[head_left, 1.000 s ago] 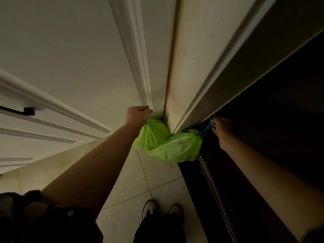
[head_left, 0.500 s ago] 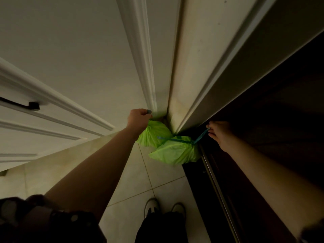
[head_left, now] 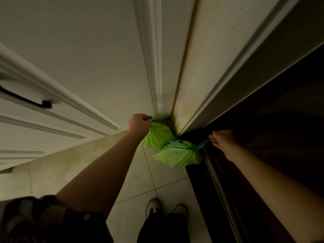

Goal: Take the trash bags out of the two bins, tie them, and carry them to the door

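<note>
Two tied green trash bags sit low in the corner beside the dark door (head_left: 280, 106). My left hand (head_left: 139, 122) grips the top of the far bag (head_left: 157, 135), which lies against the white door frame. My right hand (head_left: 223, 139) pinches the blue drawstring (head_left: 203, 144) of the near bag (head_left: 177, 155), which rests on the tiled floor at the door's threshold. The string runs taut from the bag's knot to my fingers.
A white cabinet with a black handle (head_left: 26, 100) fills the left. White door trim (head_left: 152, 58) rises from the corner. A metal threshold rail (head_left: 220, 192) runs along the dark door. My two shoes (head_left: 166, 207) stand on the beige tiles (head_left: 136, 190).
Both bags have sunk lower toward the floor, and the near one now rests at the threshold. Both hands have followed them down, still holding on.
</note>
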{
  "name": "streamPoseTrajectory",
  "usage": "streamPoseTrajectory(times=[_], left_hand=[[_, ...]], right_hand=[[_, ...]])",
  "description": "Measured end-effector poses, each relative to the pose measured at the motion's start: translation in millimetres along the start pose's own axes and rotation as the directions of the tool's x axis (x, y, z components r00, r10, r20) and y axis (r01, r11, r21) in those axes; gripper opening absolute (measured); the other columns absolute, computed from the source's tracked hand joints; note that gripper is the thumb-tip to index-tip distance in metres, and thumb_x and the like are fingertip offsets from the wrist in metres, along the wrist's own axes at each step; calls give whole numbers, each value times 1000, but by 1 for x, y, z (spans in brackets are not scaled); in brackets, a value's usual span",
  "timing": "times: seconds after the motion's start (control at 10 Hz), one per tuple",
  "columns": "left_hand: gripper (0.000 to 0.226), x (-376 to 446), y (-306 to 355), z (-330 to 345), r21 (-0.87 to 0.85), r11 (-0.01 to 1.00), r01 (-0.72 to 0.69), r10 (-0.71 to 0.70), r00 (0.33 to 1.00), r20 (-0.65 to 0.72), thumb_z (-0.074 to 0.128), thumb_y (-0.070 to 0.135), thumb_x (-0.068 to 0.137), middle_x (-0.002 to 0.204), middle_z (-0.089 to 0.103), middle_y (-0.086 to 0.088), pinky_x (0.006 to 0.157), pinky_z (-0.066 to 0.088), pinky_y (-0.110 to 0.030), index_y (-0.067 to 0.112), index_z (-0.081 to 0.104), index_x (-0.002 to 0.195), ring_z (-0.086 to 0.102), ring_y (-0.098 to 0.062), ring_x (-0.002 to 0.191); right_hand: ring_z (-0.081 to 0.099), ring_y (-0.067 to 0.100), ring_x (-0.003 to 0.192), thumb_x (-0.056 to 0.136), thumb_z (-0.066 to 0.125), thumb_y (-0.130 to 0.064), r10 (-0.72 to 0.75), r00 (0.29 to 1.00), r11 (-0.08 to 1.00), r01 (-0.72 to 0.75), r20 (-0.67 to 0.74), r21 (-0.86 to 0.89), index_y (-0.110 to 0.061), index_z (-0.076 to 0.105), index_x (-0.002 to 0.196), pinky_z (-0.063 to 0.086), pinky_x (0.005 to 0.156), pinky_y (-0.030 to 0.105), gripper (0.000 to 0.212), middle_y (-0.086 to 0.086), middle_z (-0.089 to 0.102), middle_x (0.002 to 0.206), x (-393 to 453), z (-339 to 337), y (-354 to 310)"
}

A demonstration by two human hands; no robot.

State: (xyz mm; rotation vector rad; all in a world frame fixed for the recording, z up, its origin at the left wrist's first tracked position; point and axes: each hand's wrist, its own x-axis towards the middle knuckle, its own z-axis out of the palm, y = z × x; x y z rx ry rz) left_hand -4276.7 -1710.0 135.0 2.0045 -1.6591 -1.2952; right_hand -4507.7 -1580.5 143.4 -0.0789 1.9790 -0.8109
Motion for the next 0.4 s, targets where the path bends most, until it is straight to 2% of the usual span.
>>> streamPoseTrajectory(times=[0.1,0.2,0.3,0.4], left_hand=[[20,-3,-2,-4,30,1000,0,0,1000,1,64,11,82,92,73,-20,81,53,-38,5,75,97,67,-36,93],[20,-6,-2,-8,33,999,4,-4,1000,12,63,11,83,92,73,-22,80,53,-38,3,74,98,67,-37,93],[25,-14,3,-17,55,998,0,0,1000,10,62,11,85,101,73,-21,86,48,-33,2,72,106,65,-33,102],[25,-23,0,-26,68,998,-18,16,1000,27,62,11,86,103,73,-19,90,46,-30,3,71,108,65,-30,104]], right_hand=[[50,15,70,95,43,0,22,1000,999,-22,2,-32,11,60,102,44,99,41,21,16,55,90,-6,1,1],[50,16,65,92,45,2,27,1000,996,-28,-5,-90,16,57,111,51,85,36,27,12,52,74,-8,-1,1],[62,27,80,92,47,1,37,999,997,-38,-8,-74,13,57,114,51,85,37,28,21,62,86,-23,-2,-7],[54,44,119,93,45,2,25,998,995,-31,-65,-97,14,55,117,42,105,50,29,34,57,123,-41,-5,-14]])
